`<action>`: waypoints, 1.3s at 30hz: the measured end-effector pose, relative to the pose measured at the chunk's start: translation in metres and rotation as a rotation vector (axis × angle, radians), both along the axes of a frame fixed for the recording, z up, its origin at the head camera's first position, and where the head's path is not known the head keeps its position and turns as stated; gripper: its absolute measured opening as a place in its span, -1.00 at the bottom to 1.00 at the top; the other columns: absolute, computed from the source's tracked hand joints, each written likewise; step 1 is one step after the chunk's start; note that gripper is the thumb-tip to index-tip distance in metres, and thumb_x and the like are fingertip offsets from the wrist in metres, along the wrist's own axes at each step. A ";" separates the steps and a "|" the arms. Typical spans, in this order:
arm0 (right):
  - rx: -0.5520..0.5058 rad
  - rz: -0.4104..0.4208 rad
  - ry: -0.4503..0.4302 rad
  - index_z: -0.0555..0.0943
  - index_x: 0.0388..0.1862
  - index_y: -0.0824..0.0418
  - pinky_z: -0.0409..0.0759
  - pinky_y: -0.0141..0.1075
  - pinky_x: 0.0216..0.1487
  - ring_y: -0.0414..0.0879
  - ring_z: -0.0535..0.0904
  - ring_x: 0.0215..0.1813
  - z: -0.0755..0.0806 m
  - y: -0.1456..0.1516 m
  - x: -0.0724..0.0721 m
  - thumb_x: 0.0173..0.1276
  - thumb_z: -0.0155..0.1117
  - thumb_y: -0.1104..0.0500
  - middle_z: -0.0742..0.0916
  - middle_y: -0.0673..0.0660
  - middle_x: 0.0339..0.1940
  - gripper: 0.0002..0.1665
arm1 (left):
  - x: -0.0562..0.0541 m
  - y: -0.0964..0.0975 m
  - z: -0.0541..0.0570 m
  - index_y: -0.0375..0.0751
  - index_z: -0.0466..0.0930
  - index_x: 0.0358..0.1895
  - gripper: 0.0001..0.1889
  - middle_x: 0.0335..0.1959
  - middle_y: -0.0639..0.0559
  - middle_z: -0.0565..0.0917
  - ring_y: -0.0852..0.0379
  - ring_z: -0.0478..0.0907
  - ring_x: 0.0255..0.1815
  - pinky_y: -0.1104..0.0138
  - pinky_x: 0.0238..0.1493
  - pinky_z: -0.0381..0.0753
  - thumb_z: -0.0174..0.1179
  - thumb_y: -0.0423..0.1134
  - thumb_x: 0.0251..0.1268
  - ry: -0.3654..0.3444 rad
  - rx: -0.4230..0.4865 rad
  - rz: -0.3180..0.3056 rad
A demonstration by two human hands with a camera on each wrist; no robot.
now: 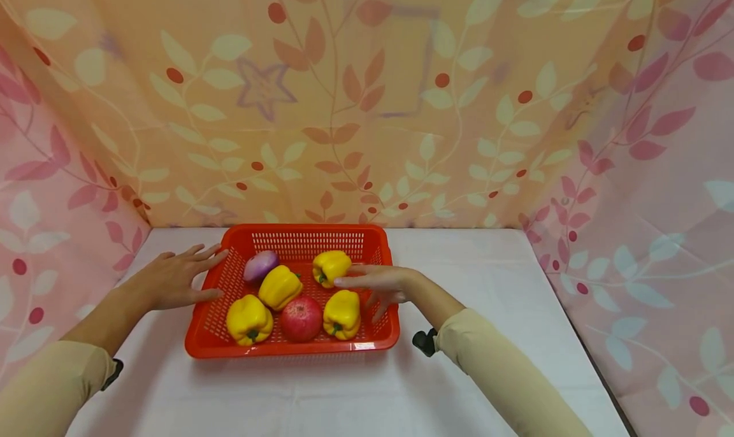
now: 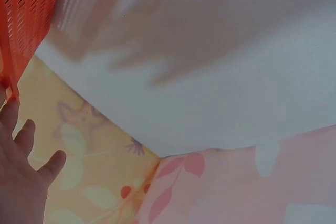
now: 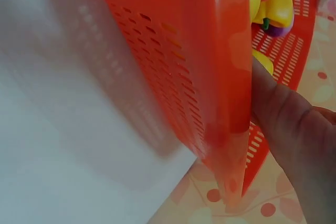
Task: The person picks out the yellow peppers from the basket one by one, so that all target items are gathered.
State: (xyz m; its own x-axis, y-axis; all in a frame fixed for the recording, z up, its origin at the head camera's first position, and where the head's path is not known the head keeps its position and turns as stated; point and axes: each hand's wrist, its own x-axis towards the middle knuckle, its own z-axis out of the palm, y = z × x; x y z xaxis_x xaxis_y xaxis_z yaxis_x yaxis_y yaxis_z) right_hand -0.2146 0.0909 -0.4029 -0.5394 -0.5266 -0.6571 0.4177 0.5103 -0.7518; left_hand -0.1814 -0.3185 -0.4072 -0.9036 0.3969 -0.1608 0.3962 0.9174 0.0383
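Note:
A red plastic basket (image 1: 292, 348) with slotted sides holds several yellow bell peppers (image 1: 280, 288), a purple onion (image 1: 261, 266) and a dark pink pomegranate (image 1: 301, 318). My left hand (image 1: 180, 278) is at the basket's left rim, fingers extended; in the left wrist view the fingertips reach the rim. Over the right rim reaches my right hand (image 1: 384, 284), its fingers loosely bent. It is beside the back right pepper (image 1: 331, 268) and above the front right pepper (image 1: 342, 314). In the right wrist view the thumb (image 3: 304, 135) extends inside the basket; the other fingers are mostly hidden.
The basket rests on a white-covered table (image 1: 470, 278). Leaf-patterned cloth (image 1: 338, 106) hangs behind it, and pink patterned cloth (image 1: 648, 169) lines the sides. Dark wrist bands (image 1: 424, 343) show at both sleeve ends.

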 end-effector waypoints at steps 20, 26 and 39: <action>0.128 0.130 0.044 0.18 0.58 0.16 0.69 0.16 -0.12 0.18 0.47 0.25 -0.009 -0.024 0.002 0.22 0.46 -0.14 0.44 0.21 0.38 0.07 | -0.002 0.001 0.001 -0.18 0.25 0.51 -0.04 0.49 -0.29 0.28 -0.45 0.17 0.45 -0.44 0.23 0.21 0.16 0.40 0.18 0.006 0.016 0.002; 0.197 0.216 0.090 0.34 0.47 0.21 0.72 0.06 -0.15 0.12 0.54 0.12 -0.007 -0.030 0.001 0.23 0.46 -0.09 0.53 0.17 0.21 -0.08 | -0.001 0.003 0.001 -0.19 0.24 0.51 -0.03 0.49 -0.30 0.27 -0.45 0.16 0.45 -0.45 0.23 0.21 0.17 0.41 0.17 -0.011 0.018 0.011; 0.204 0.236 0.117 0.39 0.45 0.23 0.68 0.15 -0.09 0.16 0.58 0.06 -0.011 -0.037 0.000 0.23 0.46 0.25 0.49 0.20 0.29 -0.20 | -0.001 0.000 0.001 -0.20 0.26 0.50 -0.03 0.47 -0.32 0.29 -0.47 0.18 0.43 -0.45 0.20 0.23 0.18 0.41 0.16 -0.006 0.015 0.005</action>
State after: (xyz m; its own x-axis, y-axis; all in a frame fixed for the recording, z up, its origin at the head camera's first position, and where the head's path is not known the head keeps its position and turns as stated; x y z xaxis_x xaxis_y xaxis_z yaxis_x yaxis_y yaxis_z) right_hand -0.2146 0.0536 -0.4135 -0.4964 -0.5101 -0.7024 0.1865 0.7276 -0.6601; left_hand -0.1825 -0.3186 -0.4059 -0.9049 0.3945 -0.1599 0.3909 0.9188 0.0546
